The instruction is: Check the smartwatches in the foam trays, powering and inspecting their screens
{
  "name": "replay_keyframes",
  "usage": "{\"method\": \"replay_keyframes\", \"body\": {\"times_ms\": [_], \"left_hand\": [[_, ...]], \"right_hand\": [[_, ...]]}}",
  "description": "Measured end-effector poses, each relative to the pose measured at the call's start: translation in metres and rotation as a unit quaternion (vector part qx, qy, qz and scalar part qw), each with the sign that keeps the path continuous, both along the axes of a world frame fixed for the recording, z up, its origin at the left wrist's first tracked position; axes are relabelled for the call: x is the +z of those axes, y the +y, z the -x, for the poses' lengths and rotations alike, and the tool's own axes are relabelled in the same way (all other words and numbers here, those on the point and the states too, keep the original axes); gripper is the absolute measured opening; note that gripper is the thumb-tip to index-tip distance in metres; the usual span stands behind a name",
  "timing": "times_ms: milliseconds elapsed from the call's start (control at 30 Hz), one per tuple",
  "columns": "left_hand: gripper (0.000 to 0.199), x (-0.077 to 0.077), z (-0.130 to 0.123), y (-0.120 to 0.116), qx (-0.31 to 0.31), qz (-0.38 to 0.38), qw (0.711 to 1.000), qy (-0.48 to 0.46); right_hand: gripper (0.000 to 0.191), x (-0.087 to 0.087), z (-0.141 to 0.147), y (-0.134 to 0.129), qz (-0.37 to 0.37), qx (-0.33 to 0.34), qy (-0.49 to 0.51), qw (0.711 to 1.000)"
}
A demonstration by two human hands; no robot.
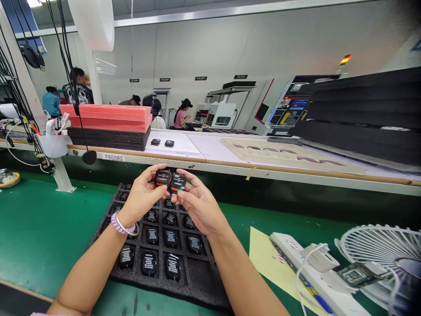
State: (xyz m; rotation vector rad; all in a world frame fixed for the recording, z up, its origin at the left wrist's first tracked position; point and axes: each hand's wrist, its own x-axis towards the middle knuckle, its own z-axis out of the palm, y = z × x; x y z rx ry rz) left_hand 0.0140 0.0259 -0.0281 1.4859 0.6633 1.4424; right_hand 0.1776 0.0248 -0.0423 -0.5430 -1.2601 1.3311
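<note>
My left hand (147, 193) pinches a small black square device with a lit screen (163, 177), like a smartwatch body. A matching device (178, 181) is gripped in my right hand (197, 199), its screen also lit. Both are held side by side, screens facing me, with small text too fine to read. Below them lies a black foam tray (144, 281) divided into compartments. Several similar devices (173, 266) sit in it, showing white text. My forearms hide parts of the tray; one front-right compartment holds no device.
Pink foam sheets (108, 117) rest on black foam on the shelf, near two more small devices (169, 143). At right are a power strip (296, 259), yellow paper (259, 250) and a white fan (378, 250). A black disc (89, 157) hangs from a cable. Several people work behind.
</note>
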Motion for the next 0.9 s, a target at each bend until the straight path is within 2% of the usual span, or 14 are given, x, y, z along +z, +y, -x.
{"method": "replay_keyframes", "body": {"times_ms": [467, 800, 900], "left_hand": [[0.038, -0.0005, -0.0017, -0.0011, 0.000, 0.000, 1.000, 0.014], [0.043, 0.0017, -0.0014, -0.0029, 0.001, 0.013, 1.000, 0.015], [0.039, 0.0032, -0.0012, -0.0041, 0.003, 0.013, 1.000, 0.020]], "right_hand": [[0.047, -0.0008, -0.0007, 0.0030, 0.018, -0.016, 0.014, 1.000], [0.045, 0.0004, -0.0007, 0.0026, 0.009, -0.011, 0.028, 1.000], [0.042, -0.0001, -0.0008, 0.0036, 0.017, -0.011, 0.027, 0.999]]}}
